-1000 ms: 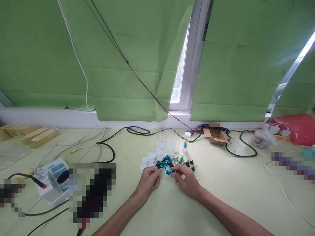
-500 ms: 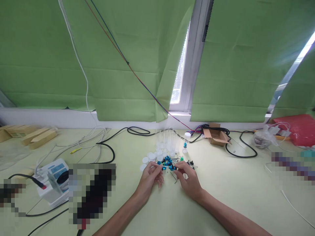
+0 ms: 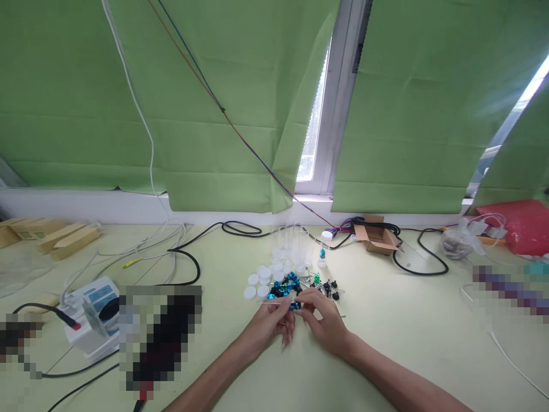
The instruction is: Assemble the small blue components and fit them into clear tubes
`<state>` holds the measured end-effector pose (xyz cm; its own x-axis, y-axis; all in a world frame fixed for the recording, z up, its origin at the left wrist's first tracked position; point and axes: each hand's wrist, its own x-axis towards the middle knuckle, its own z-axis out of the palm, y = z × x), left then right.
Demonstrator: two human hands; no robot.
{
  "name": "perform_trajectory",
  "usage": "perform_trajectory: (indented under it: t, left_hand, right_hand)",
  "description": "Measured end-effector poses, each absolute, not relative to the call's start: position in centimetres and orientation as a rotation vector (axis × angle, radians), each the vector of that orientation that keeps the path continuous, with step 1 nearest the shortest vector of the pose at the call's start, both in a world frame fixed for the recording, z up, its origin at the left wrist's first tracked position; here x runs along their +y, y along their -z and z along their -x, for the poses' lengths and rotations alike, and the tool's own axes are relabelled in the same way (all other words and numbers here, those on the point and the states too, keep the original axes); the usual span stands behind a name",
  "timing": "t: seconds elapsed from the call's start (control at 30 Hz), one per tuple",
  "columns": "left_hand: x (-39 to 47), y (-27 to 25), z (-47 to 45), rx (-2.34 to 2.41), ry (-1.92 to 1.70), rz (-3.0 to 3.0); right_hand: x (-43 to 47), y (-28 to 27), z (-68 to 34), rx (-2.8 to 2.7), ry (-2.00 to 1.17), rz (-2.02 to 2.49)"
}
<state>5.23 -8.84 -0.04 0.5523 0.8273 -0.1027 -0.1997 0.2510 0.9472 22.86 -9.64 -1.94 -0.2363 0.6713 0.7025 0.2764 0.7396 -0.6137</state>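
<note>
My left hand (image 3: 271,319) is closed in a pinch on a thin metal rod (image 3: 268,302), whose end sticks out to the left. Between my two hands is a small blue and black part (image 3: 295,305), gripped by the fingertips of my right hand (image 3: 325,316). Whether the rod runs into this part is hidden by the fingers. Just beyond lies a pile of similar blue parts (image 3: 293,280). Several white round caps (image 3: 253,280) lie left of the pile, and small black pieces (image 3: 334,289) lie to its right, near a green piece (image 3: 317,278).
Clear tubes (image 3: 295,243) stand behind the pile. A capped clear bottle (image 3: 322,252) with a blue part inside stands beside them. An opened cardboard box (image 3: 377,237) is at the back right. A white power strip (image 3: 92,317) and cables lie at the left.
Both hands have drawn back toward me with the blue part and the rod, uncovering more of the pile, caps and black pieces.
</note>
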Motion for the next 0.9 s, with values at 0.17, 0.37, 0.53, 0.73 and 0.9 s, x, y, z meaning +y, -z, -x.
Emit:
perform_trajectory:
  t: [0.17, 0.37, 0.53, 0.73, 0.9]
  left_hand:
    - [-8.88, 0.11, -5.31, 0.714, -0.796, -1.092]
    - [-8.86, -0.15, -5.37, 0.748, -0.790, -1.101]
    - [-8.83, -0.18, -5.34, 0.736, -0.791, -1.099]
    - [-8.85, -0.27, -5.31, 0.726, -0.793, -1.117]
    - [-8.88, -0.23, -5.28, 0.721, -0.802, -1.135]
  right_hand:
    - [-9.69, 2.05, -22.90, -1.833, -0.463, 0.746]
    - [-9.73, 1.95, -22.99, -1.846, -0.470, 0.792]
    - [-9.60, 2.01, -23.07, -1.844, -0.472, 0.787]
    - [-9.48, 2.18, -22.98, -1.835, -0.486, 0.766]
    - [-9.59, 1.92, -22.95, -1.836, -0.467, 0.787]
